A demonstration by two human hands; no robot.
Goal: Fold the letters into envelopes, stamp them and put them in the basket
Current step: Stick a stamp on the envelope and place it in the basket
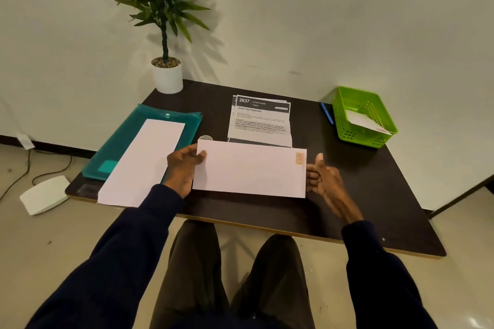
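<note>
Stamped envelope [248, 168] held over tabletop [347, 195], long axis left-right, left hand [184, 165] pinching its left end; right hand [324, 179], fingers [311, 176] relaxed, holding nothing, nearer green basket [358, 139] at far right.

bare table [334, 203] right of envelope [248, 168], basket [366, 139] beyond

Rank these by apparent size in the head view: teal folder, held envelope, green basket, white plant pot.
Joint largest: teal folder and held envelope. These cannot be ranked, as the folder is partly covered and the envelope is nearer the camera.
Next: green basket.
Smallest: white plant pot.
</note>
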